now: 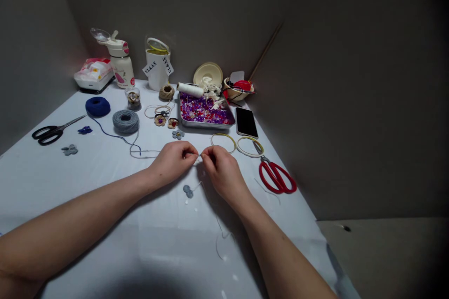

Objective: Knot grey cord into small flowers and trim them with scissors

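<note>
My left hand (pixel 173 161) and my right hand (pixel 222 168) meet fingertip to fingertip above the table, both pinched. A tiny bit of grey yarn (pixel 199 154) shows between them. On the left, a grey strand runs from a ball of grey yarn (pixel 126 121) toward my left hand. Just below the hands lies a small grey two-lobed yarn piece (pixel 188 191), with a thin pale thread (pixel 220 226) trailing past it down the table. Beyond my fingers sits a grey flower with a yellow centre (pixel 178 135).
Black-handled scissors (pixel 52 133) and blue yarn (pixel 97 106) lie left. A metal tray of beads (pixel 205 114) is at the back, beside a phone (pixel 246 122). Two hoops (pixel 250 146) and red-handled scissors (pixel 277 176) lie right. A bottle (pixel 122 70) stands by the wall.
</note>
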{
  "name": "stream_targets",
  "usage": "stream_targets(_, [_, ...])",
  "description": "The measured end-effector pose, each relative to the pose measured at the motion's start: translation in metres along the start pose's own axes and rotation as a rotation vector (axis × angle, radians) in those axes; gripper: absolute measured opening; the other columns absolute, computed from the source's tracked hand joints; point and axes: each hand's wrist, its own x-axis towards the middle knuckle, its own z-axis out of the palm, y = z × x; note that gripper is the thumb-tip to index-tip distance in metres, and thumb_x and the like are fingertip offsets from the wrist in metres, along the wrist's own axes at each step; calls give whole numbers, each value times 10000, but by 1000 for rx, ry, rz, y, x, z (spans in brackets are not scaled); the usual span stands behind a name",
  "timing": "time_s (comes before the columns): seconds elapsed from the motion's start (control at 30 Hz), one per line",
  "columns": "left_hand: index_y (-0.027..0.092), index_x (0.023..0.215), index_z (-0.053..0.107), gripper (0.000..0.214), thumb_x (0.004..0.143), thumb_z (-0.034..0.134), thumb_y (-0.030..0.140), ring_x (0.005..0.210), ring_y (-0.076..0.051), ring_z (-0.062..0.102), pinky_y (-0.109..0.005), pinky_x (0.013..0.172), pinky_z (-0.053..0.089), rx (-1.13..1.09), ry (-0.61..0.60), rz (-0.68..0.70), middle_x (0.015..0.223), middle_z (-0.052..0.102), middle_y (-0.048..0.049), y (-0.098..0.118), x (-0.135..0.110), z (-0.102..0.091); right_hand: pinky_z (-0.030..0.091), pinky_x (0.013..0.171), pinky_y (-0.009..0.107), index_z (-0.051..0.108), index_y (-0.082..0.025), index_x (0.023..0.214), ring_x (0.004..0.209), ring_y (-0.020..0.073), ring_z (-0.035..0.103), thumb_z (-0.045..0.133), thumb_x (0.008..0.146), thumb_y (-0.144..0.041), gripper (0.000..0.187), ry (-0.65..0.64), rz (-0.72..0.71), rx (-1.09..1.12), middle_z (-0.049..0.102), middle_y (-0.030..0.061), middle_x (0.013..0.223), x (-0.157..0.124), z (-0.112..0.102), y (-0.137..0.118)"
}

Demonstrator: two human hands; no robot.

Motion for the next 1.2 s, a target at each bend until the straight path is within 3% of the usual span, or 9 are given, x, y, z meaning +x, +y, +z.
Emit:
stream_targets(0.23, [163, 781, 690, 157, 778, 535, 139, 718, -174, 588, -302, 697, 432, 153, -56, 52, 771, 692, -53, 3, -1, -3, 396, 698, 312, 559, -162, 806, 764, 200, 528, 434, 874, -160, 143, -143, -80, -295, 584, 82, 812, -2, -3, -7])
stream_targets(0.37, [163, 771, 690, 176, 781, 517, 133, 726, -178, 589, -304, 701, 424, 156, -90, 59, 769, 690, -57, 2, -2, -2, 397, 712, 326, 580, -147, 822, 773, 207, 519, 420, 864, -113, 169, -196, -143, -358, 585, 94, 829, -4, -4, -8])
stream_targets(0.5, [161, 750, 685, 139, 766, 547, 172, 673, -163, 567, -292, 667, 417, -43, -47, -30, 711, 667, -39, -1, 0, -1, 399, 710, 323, 599, -158, 812, 767, 198, 532, 455, 868, -181, 157, -99, -101, -128, 606, 80, 823, -2, -4, -4])
stream_targets(0.63, [153, 709, 670, 105, 733, 611, 236, 660, -144, 552, -281, 658, 418, -454, 89, -209, 699, 650, -33, -2, 3, 3, 406, 665, 299, 633, -171, 836, 719, 172, 553, 536, 834, -322, 180, 84, 163, 340, 640, 46, 789, 2, -2, 1])
stream_targets(0.77, [149, 697, 662, 107, 707, 649, 255, 649, -131, 535, -284, 673, 410, -648, 143, -279, 692, 642, -29, 0, 2, 8, 385, 591, 275, 659, -160, 798, 635, 141, 522, 622, 752, -377, 225, 62, 344, 599, 635, 27, 729, 2, 4, -2])
stream_targets(1.2, [141, 753, 671, 118, 741, 617, 246, 728, -160, 584, -306, 713, 452, -519, 172, -233, 767, 680, -54, 1, -3, 11, 387, 570, 257, 634, -165, 739, 605, 134, 512, 627, 723, -354, 189, 119, 360, 626, 622, 15, 694, 0, 12, -13])
